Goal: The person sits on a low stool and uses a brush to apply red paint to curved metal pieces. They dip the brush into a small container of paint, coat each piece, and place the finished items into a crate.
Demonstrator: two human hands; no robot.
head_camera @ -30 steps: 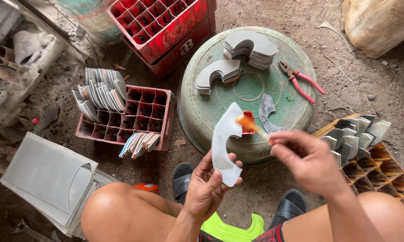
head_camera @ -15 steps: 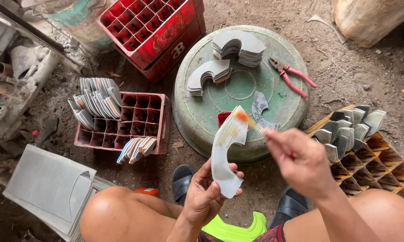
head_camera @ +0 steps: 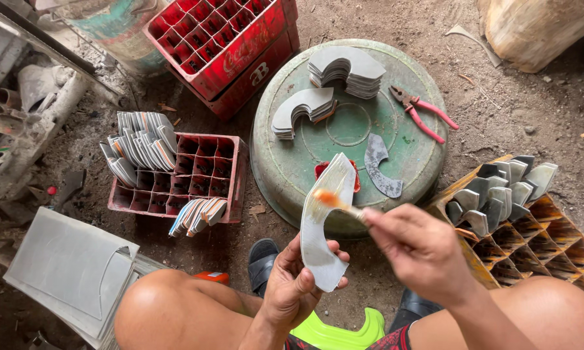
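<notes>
Curved grey cutout [head_camera: 323, 227] is sitting clamped in left hand [head_camera: 298, 285] w/ right hand [head_camera: 421, 249] pinching a small brush [head_camera: 336, 202], orange tip touching it, over green basin [head_camera: 292, 162].

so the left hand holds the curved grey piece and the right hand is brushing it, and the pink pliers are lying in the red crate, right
Not quite. The left hand does hold the curved grey piece, and the right hand is working a small brush on it. But the pink pliers lie on top of the upturned green basin, not in a red crate. The head view shows this.
</notes>
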